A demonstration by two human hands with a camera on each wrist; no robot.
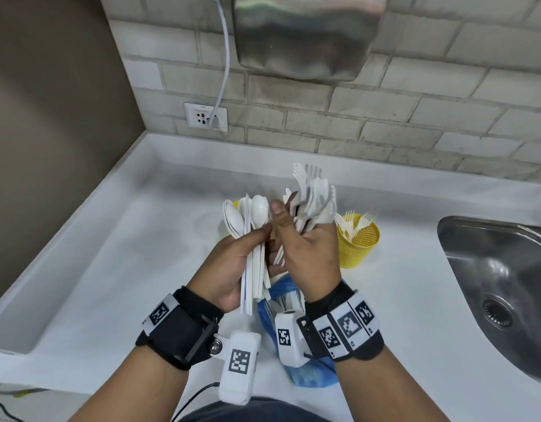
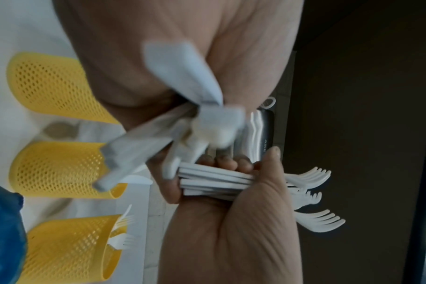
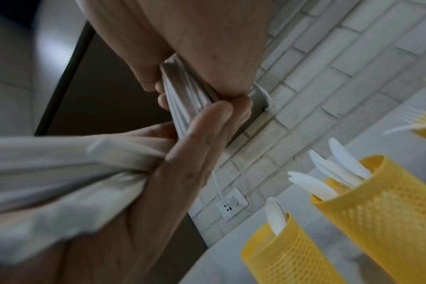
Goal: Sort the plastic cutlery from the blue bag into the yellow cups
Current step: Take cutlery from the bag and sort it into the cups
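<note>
Above the white table [image 1: 117,269], the left hand [image 1: 232,269] clutches spoons [image 1: 251,214] while the right hand [image 1: 311,254] clutches forks [image 1: 311,190], hiding two yellow cups; the third cup [image 1: 359,242], beside a sink [image 1: 500,287], holds forks; the blue bag [image 1: 308,376] lies beneath the wrists.

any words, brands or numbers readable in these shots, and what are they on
"AIKE": on the grey hand dryer, seen in the left wrist view.
Small print at the top of the wall socket: too blurred to read.
Square code tags on the wrist bands: patterns only, with tiny unreadable marks beside them.
</note>
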